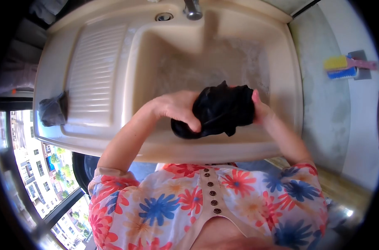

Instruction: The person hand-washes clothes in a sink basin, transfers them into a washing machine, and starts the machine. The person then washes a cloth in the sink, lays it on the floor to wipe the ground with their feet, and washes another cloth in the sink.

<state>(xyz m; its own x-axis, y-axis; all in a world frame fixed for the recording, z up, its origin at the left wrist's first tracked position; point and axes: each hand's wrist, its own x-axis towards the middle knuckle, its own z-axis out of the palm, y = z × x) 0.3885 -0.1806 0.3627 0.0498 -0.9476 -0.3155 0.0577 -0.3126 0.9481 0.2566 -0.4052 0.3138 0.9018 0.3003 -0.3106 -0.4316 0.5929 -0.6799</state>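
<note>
A bunched black cloth (225, 109) hangs between my two hands, over the front part of the sink basin (137, 79). My left hand (182, 109) grips its left side, with the thumb across the front and the other fingers hidden behind the fabric. At the cloth's right edge, my right hand (260, 107) holds on, its fingers partly hidden by the fabric. Water with some foam (239, 58) lies in the basin beyond the cloth.
A ribbed washboard surface (91, 75) lies left of the basin, with a grey cloth (53, 110) at its outer edge. The faucet (192, 10) stands at the back. Yellow, blue and pink brushes (343, 66) hang on the right wall. A window is at lower left.
</note>
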